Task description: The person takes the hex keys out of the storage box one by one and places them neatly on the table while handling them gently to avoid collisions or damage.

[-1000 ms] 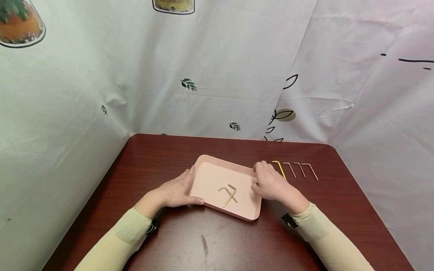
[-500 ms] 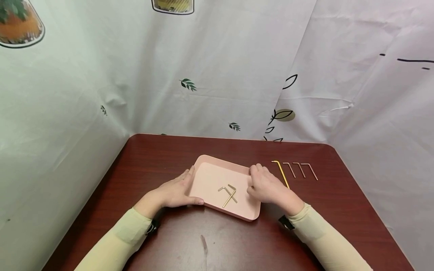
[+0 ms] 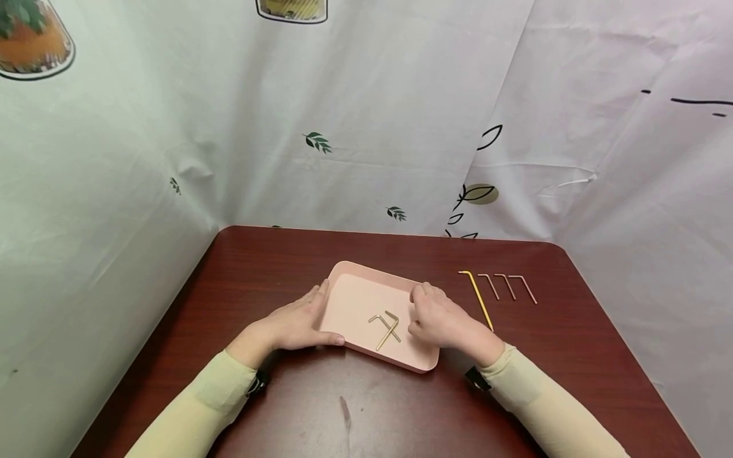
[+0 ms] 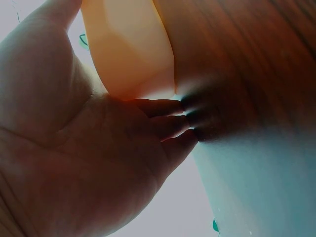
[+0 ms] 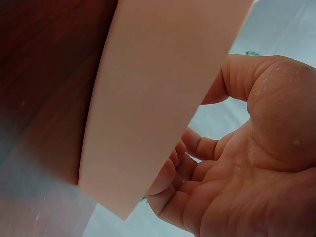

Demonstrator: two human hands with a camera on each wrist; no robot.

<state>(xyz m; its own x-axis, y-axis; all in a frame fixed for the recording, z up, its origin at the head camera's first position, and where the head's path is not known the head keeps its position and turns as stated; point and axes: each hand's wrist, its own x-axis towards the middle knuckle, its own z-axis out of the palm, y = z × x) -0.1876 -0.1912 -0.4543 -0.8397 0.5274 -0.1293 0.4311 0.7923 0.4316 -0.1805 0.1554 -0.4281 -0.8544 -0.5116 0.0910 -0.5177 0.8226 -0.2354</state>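
Note:
A shallow pink tray (image 3: pixel 355 299) sits at a slant on the table. Inside it, two brass-coloured hex keys (image 3: pixel 388 331) lie crossed. My left hand (image 3: pixel 294 321) rests against the tray's left end, fingers straight along the wall and thumb at the front rim. In the left wrist view its fingers (image 4: pixel 168 126) reach down beside the tray's outer wall. My right hand (image 3: pixel 443 318) is over the tray's right end, fingers bent and thumb apart from them, with nothing showing between. The tray's wall (image 5: pixel 148 98) hides its fingertips in the right wrist view.
Right of the tray lie a long yellow hex key (image 3: pixel 480 299) and three smaller hex keys, the nearest being a copper-coloured one (image 3: pixel 490 287). The dark red table (image 3: pixel 275 254) is enclosed by white patterned cloth (image 3: pixel 366 159) at the back and sides.
My right hand has moved left, farther over the tray, exposing more of the yellow hex key. My left hand, the tray and the crossed keys stay in place.

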